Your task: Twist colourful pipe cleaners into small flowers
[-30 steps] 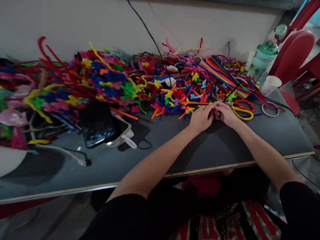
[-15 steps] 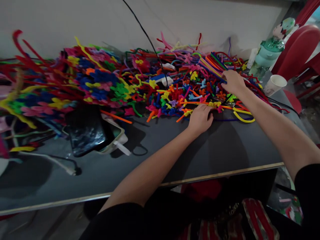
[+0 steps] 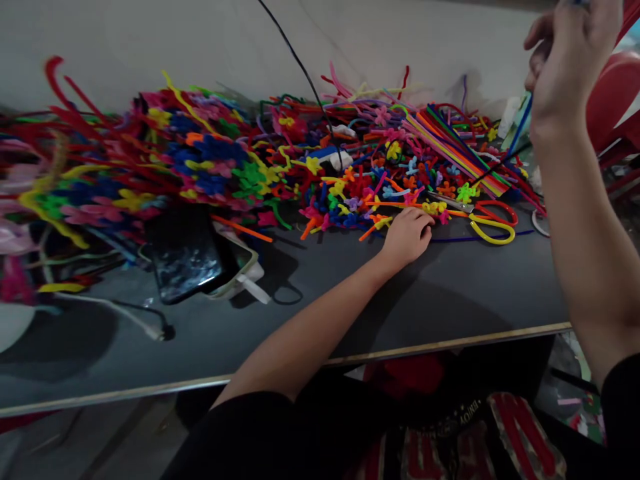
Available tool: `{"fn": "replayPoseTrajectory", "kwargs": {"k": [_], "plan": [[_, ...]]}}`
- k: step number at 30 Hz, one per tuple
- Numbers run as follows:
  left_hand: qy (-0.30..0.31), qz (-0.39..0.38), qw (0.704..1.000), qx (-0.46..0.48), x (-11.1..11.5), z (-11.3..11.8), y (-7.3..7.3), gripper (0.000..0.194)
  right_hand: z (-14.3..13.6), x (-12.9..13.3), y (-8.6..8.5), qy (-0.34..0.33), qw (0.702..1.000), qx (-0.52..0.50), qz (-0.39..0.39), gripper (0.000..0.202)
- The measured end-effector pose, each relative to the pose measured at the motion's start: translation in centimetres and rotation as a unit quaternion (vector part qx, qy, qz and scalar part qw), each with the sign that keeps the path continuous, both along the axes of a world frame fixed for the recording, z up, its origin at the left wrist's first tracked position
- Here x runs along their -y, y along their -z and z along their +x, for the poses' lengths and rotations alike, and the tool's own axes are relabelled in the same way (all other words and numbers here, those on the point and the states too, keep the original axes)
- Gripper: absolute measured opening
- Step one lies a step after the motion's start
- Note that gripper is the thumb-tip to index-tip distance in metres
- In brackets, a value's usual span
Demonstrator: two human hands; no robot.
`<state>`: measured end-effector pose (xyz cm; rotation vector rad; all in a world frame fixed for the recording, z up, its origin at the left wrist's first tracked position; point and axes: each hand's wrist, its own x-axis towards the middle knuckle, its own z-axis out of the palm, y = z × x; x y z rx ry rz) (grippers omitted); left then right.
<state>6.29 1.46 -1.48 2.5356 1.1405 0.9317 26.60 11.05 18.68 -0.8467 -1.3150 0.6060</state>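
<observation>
from my remote seat i see the 2 hands well apart. the right hand (image 3: 567, 77) is raised, beyond and right of the scissors (image 3: 480, 219), its fingers curled around 1 blue stem (image 3: 523, 123) that slants down towards the table. the left hand (image 3: 407, 237) rests just left of the scissors, fingertips over 1 orange stem (image 3: 456, 214) with yellow and pink blooms (image 3: 435, 209); i cannot tell whether it grips or only rests.

to lift the blue stem well, i'd pinch near its end, raise it slowly and clear the loose tail before swinging back. the left hand should lie light, so the blooms don't get crushed.

what could snag, in my judgement: the black strip (image 3: 493, 173), just beyond the scissors and leaning towards the raised wrist. the bundle (image 3: 450, 143) fans out farther beyond the scissors, so a hard tug might scatter it. 1 purple stem (image 3: 460, 240) lies along the scissors' near side. the ring (image 3: 541, 225), right of the scissors, is partly hidden by the right forearm. well left of the scissors sit the phone (image 3: 187, 263) and a heaped pile (image 3: 210, 157).
</observation>
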Motion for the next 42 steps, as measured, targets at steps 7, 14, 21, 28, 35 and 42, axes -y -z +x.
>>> {"fn": "replayPoseTrajectory", "kwargs": {"k": [7, 14, 21, 28, 35, 42], "plan": [[-0.047, 0.019, 0.998, 0.026, 0.9, -0.3, -0.6, 0.022, -2.6, 1.7, 2.0, 0.105, 0.983, 0.018, -0.149, 0.032], [-0.093, 0.083, 0.989, 0.086, 1.1, -0.5, -1.1, 0.036, -0.7, 6.9, 7.3, 0.073, 0.873, 0.46, -0.141, 0.013], [-0.083, 0.122, 0.989, 0.022, 0.5, -0.6, -1.1, 0.036, 1.5, 12.9, 14.0, 0.03, 0.901, 0.413, -0.133, 0.016], [-0.002, 0.103, 0.989, -0.106, -0.2, -1.7, -0.3, 0.046, 3.9, 15.8, 12.8, 0.147, 0.869, 0.463, -0.09, 0.027], [-0.1, 0.079, 0.992, 0.02, -1.3, -2.6, 0.4, 0.053, 5.9, 22.7, 15.0, 0.033, 0.778, 0.623, -0.072, 0.038], [-0.106, 0.023, 0.993, 0.049, -0.6, -2.0, -0.2, 0.048, 5.5, 23.0, 16.8, 0.115, 0.79, 0.598, -0.073, 0.019]]}}
